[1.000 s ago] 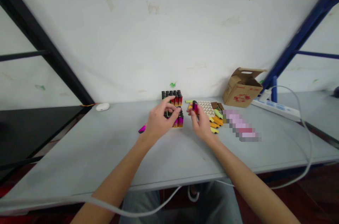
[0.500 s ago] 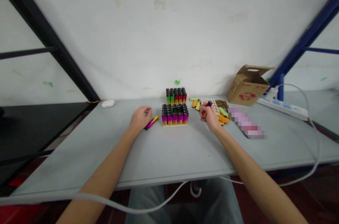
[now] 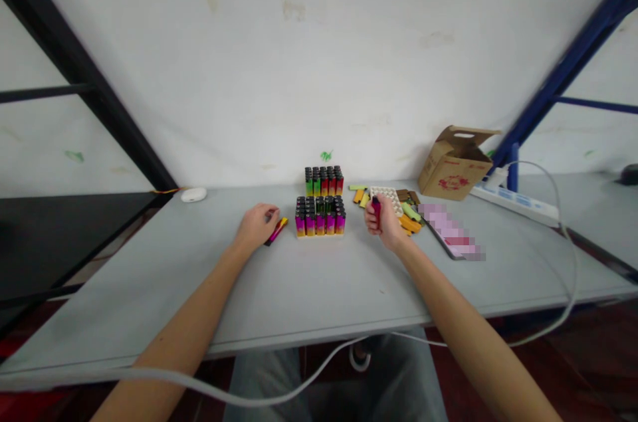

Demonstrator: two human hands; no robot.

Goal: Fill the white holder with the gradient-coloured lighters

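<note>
My right hand (image 3: 383,221) is closed round a purple, black-topped cylinder that looks like a battery (image 3: 376,212), held upright. It hovers in front of a white tray with round holes (image 3: 391,198). On the left, my left hand (image 3: 256,225) rests on the table with loosely curled fingers and nothing visible in them. Close beside its fingertips lie purple-and-yellow batteries (image 3: 277,230) with black ends. Between the hands stands a block of upright purple-and-yellow batteries (image 3: 320,222) in rows, with a lower, dark green patch behind. Farther back is a second block, green and red (image 3: 323,183).
Loose yellow, green and brown pieces (image 3: 409,224) surround the holed tray. Right of them are a pixelated phone-like slab (image 3: 451,232), an opened cardboard box (image 3: 451,176) and a power strip (image 3: 518,204). A white case (image 3: 193,195) lies far left. A cable (image 3: 279,401) crosses the front.
The view has swung slightly right. My right hand has shifted a little left and turned the battery, so its purple side now shows. My left hand stays beside the lying batteries.
</note>
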